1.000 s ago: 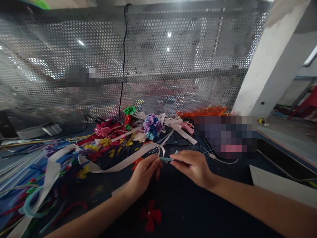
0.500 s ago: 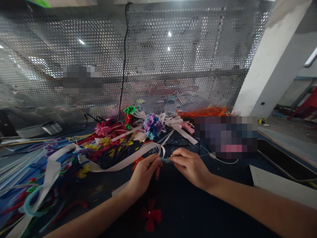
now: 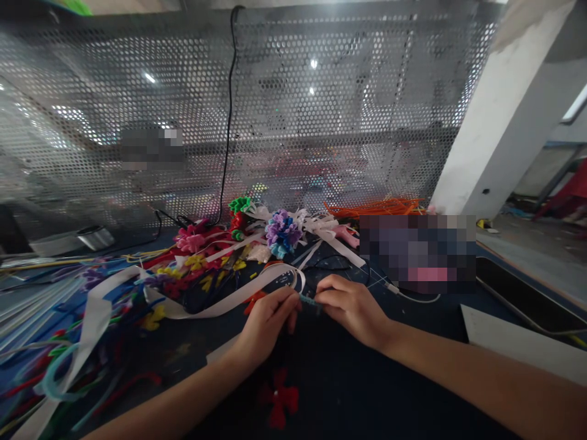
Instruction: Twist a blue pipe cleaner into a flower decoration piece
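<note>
Between my two hands runs a short piece of light-blue pipe cleaner [image 3: 308, 299], pinched at both ends. My left hand [image 3: 270, 315] closes thumb and finger on its left end, with the other fingers curled under. On the right end, my right hand [image 3: 351, 308] has its thumb and fingers pressed together. A red four-petal flower [image 3: 279, 397] with a pale centre lies on the dark mat [image 3: 362, 391] below my hands. Just behind my left hand, a white ribbon [image 3: 220, 302] curls into a loop, and part of an orange flower [image 3: 252, 300] shows.
Purple-and-blue fuzzy flowers [image 3: 283, 231] stand at the back amid white ribbons. Several coloured pipe cleaners and small flowers crowd the left. A phone [image 3: 527, 293] and a pale flat sheet [image 3: 518, 348] lie at right. A perforated metal panel [image 3: 339, 134] rises behind, with a black cable [image 3: 228, 122] hanging.
My right hand has shifted very slightly, and the light-blue pipe cleaner sits a touch lower between my fingers. My left hand stays nearly in place.
</note>
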{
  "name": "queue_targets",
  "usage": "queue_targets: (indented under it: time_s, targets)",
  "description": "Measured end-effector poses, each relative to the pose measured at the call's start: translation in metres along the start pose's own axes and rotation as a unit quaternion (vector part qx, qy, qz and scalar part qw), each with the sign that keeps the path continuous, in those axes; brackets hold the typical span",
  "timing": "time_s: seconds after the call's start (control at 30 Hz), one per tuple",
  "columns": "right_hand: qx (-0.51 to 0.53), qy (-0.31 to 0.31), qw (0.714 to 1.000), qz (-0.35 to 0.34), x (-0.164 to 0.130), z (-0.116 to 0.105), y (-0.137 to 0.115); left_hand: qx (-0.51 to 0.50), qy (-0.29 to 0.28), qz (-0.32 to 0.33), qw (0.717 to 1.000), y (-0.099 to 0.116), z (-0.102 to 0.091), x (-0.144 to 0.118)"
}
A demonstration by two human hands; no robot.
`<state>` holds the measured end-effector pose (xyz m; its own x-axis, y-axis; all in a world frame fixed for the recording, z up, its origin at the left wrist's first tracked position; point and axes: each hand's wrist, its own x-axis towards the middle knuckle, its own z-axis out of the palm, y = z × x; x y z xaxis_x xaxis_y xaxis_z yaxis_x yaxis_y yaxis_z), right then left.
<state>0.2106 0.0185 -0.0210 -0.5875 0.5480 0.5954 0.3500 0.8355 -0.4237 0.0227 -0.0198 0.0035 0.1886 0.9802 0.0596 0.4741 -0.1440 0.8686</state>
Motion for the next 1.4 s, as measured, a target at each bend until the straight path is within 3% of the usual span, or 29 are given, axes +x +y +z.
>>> queue_targets:
  time_s: [0.43,0.57,0.73,0.83,1.1,1.4]
  targets:
    - [0.077,0.041,0.996,-0.026,0.0045,-0.0019,-0.0051,-0.011,-0.006,0.008,1.000,-0.0014,-0.0001,0.0006]
    - [0.113,0.066,0.991,0.038,0.0033,-0.0022,-0.0076,-0.027,0.002,-0.004,1.000,-0.0022,-0.0003,0.0016]
    - [0.176,0.136,0.962,0.156,0.0001,0.0009,-0.0063,-0.036,-0.004,-0.011,0.999,-0.0032,0.0005,0.0020]
    - [0.167,0.166,0.956,0.174,0.0004,0.0021,-0.0043,-0.024,-0.010,-0.007,1.000,-0.0031,0.0007,0.0027]
    - [0.079,0.087,0.989,0.095,0.0051,-0.0005,-0.0054,-0.013,-0.003,0.001,1.000,-0.0039,0.0000,0.0027]
    - [0.049,0.003,0.999,0.002,0.0020,0.0017,0.0004,-0.029,0.007,-0.008,1.000,-0.0026,-0.0007,0.0032]
